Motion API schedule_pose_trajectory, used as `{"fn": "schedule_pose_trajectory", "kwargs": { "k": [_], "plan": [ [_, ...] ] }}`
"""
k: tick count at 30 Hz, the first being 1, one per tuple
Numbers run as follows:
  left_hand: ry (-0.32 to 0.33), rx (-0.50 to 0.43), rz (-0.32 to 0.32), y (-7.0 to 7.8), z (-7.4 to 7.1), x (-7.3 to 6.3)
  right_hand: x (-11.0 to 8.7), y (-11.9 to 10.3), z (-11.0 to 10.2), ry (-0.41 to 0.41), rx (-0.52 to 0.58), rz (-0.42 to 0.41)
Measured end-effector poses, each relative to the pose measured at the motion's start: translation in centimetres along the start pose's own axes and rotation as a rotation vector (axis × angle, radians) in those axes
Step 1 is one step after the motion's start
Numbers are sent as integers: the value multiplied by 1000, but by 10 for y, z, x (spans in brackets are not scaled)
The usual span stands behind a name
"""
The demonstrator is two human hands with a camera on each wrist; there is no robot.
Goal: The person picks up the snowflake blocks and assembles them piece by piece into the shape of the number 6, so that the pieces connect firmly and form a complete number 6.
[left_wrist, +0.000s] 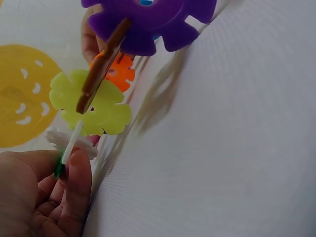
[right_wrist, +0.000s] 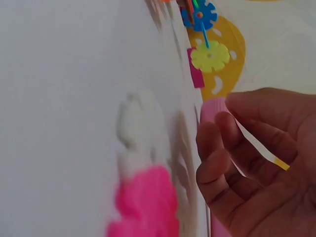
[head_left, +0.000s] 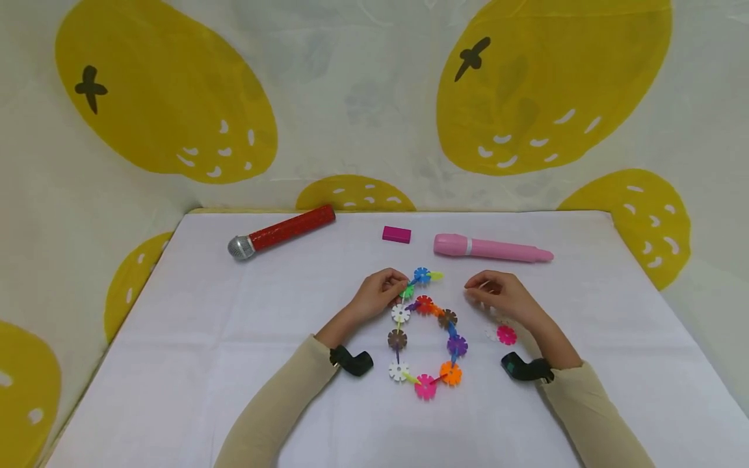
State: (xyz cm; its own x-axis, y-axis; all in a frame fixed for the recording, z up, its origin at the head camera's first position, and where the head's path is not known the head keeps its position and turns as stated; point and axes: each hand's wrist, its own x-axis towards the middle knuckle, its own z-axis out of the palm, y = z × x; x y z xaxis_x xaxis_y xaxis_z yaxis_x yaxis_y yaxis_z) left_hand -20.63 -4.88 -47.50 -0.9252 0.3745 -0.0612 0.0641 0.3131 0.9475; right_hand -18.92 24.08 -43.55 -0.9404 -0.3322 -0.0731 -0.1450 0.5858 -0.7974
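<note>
A chain of colourful notched interlocking discs lies in a loop with a tail at its far left, seen in the head view with a purple disc (head_left: 458, 345) on its right side and a pink disc (head_left: 425, 387) at the near end. My left hand (head_left: 377, 294) pinches the tail between thumb and fingers, at a green disc (head_left: 407, 292). Past the fingertips the tail carries on to a blue disc (head_left: 422, 276) and a yellow disc (head_left: 436, 276). My right hand (head_left: 506, 298) hovers to the right with fingers loosely bent, holding nothing. Below it are linked-looking white and pink discs (head_left: 506, 335).
Along the back of the white-covered table (head_left: 281, 403) lie a red microphone (head_left: 292, 229) with a silver head, a small magenta block (head_left: 396, 234) and a pink microphone-shaped toy (head_left: 497, 249). A cloth (head_left: 363, 97) with yellow fruit prints hangs behind.
</note>
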Motion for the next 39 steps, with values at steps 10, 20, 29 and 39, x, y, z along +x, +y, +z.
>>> {"fn": "schedule_pose_trajectory", "kwargs": {
  "k": [10, 20, 29, 39],
  "plan": [
    [-8, -24, -30, 0, -2, -2, -6, 11, -25, -84, -49, -4],
    [-42, 26, -4, 1, -4, -1, -16, 23, -50, -222, -57, -5],
    [-21, -27, -7, 2, -2, -1, -19, 23, -53, -280, -50, 43],
    [-36, -31, -17, 1, 0, -2, -18, 25, -49, -234, -102, 50]
  ]
}}
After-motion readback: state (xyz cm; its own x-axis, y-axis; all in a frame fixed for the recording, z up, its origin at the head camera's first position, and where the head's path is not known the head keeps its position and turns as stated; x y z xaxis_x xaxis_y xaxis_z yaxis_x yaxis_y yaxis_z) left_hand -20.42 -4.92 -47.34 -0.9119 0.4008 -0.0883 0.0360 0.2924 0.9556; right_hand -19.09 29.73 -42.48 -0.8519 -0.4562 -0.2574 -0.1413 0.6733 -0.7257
